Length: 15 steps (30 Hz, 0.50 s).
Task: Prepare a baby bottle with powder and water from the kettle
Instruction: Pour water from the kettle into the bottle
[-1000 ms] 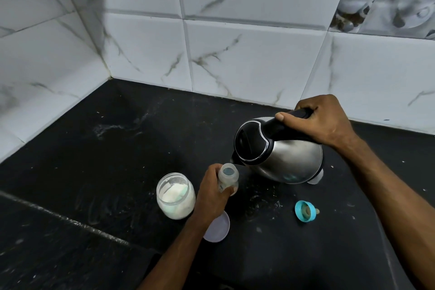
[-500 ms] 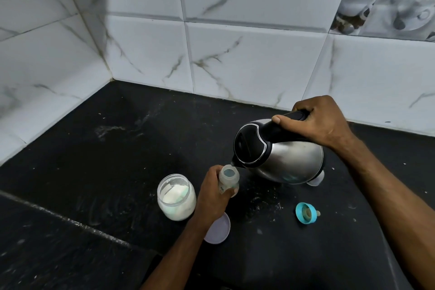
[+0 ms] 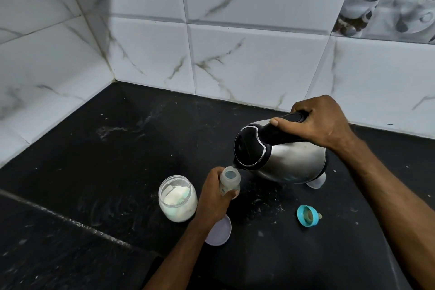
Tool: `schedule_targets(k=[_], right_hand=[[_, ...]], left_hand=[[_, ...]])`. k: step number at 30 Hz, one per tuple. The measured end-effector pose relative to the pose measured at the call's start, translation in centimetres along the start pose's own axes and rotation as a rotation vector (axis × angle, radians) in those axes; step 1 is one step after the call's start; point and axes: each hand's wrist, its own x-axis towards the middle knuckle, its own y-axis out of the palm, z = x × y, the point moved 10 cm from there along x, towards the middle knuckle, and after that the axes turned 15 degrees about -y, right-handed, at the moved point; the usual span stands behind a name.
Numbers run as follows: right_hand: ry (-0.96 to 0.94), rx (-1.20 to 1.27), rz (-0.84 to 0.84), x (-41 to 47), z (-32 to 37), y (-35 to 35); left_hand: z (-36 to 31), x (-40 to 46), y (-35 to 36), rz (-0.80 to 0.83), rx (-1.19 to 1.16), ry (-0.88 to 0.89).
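Note:
My left hand point(image 3: 215, 198) grips a small clear baby bottle point(image 3: 230, 179), which stands upright with its mouth uncovered on the black counter point(image 3: 117, 172). My right hand point(image 3: 317, 122) holds the black handle of a steel kettle point(image 3: 282, 155). The kettle is tilted to the left, and its spout sits right at the bottle's rim. An uncapped glass jar of white powder point(image 3: 177, 198) stands just left of my left hand. The bottle's blue ring with its teat point(image 3: 307, 215) lies on the counter to the right.
A pale round lid point(image 3: 219, 233) lies flat below my left wrist. A small clear cap point(image 3: 316, 181) peeks out under the kettle's base. White powder specks are scattered between bottle and teat. Tiled walls close the back and left sides.
The kettle has tipped slightly further, bringing its spout closer to the bottle's mouth. Both hands keep their holds and the other objects have not moved.

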Motion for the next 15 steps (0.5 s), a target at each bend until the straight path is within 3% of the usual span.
schedule_targets(k=[15], right_hand=[[-0.020,-0.026,0.036,0.22,0.56,0.24]], left_hand=[[-0.30,-0.07,-0.14,-0.007,0.015,0.023]])
